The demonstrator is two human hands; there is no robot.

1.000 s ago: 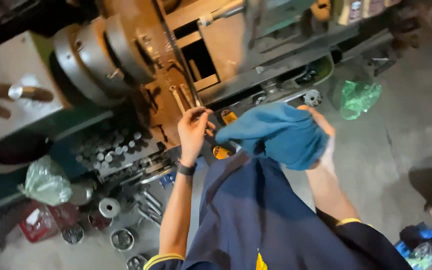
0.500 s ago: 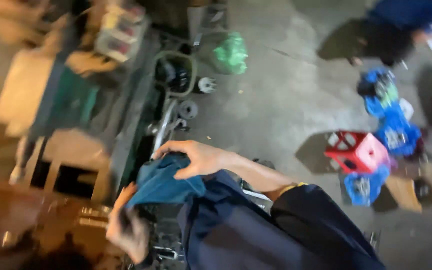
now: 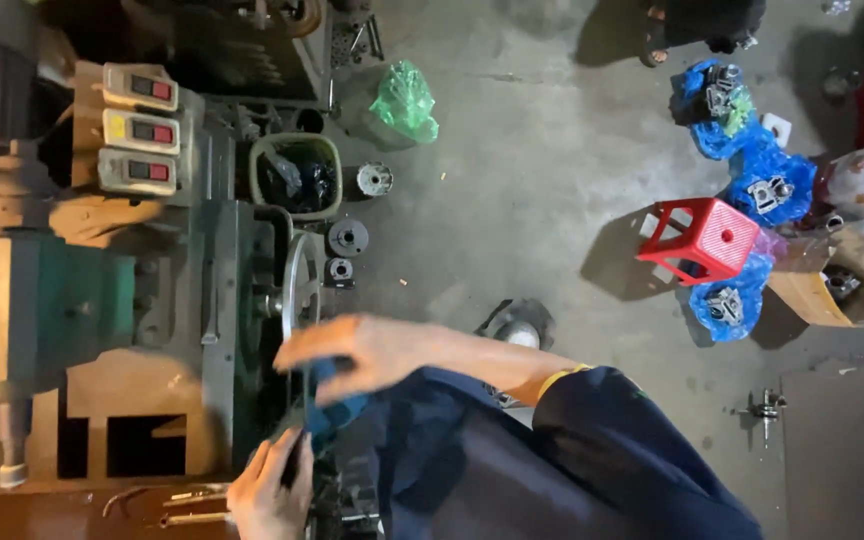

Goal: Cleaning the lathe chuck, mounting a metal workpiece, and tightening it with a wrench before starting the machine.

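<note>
Blue rag (image 3: pixel 337 405) gripped beside the green lathe (image 3: pixel 152 300).
Right hand (image 3: pixel 367 352) pinches its upper edge, left hand (image 3: pixel 270 492) clutches below; soft, light cloth, probably best bunched.

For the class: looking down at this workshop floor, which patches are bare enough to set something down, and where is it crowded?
Bare concrete lies between the green plastic bag and the red stool, and below the stool towards the person's sleeve. It is crowded by the round metal parts beside the machine's handwheel, and around the blue bags and cardboard boxes.
</note>
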